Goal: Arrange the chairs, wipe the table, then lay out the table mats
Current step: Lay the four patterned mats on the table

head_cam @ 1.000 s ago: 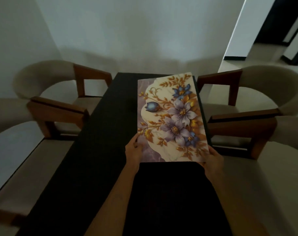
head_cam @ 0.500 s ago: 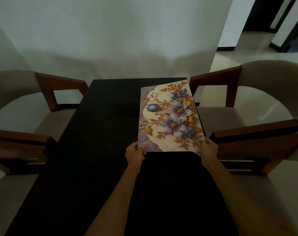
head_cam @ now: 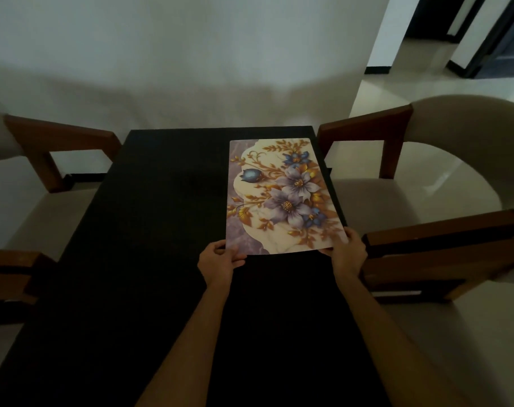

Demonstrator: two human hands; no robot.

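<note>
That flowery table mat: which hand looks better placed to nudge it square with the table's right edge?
The right hand, probably. It grips the floral table mat at its near right corner, beside the black table's right edge. The left hand pinches the near left corner, farther inboard.

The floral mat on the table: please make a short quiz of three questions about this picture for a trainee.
1. True or false: both hands hold the mat.
2. Which part of the table does the mat cover? A) near left B) far right C) centre
3. Fill in: the left hand and right hand hold the mat's ____ corners.

Key: 1 true. 2 B, beside the far right chair. 3 near.
</note>
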